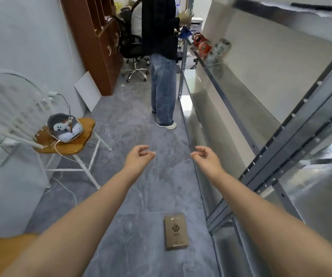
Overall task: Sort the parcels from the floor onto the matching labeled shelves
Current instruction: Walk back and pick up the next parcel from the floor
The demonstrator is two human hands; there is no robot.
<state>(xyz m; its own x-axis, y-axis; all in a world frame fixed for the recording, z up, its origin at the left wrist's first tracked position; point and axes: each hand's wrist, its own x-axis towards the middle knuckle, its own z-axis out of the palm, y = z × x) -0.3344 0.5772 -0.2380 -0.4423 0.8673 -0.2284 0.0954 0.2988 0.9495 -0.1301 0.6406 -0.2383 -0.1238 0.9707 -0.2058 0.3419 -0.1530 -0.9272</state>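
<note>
A small brown cardboard parcel [175, 232] with a black logo lies flat on the grey floor between my forearms, close to the shelf's base. My left hand [138, 156] and my right hand [205, 156] are stretched out in front of me above the floor, well beyond the parcel. Both hold nothing, with fingers loosely curled and apart. The metal shelving unit [227, 108] runs along my right side, its near levels bare. No shelf labels are readable.
Another person [162, 56] stands ahead in the aisle beside the shelves. A white chair [65, 145] with a headset on its wooden seat stands at the left. Tape rolls [203, 45] sit on a far shelf. An office chair and brown cabinet are behind.
</note>
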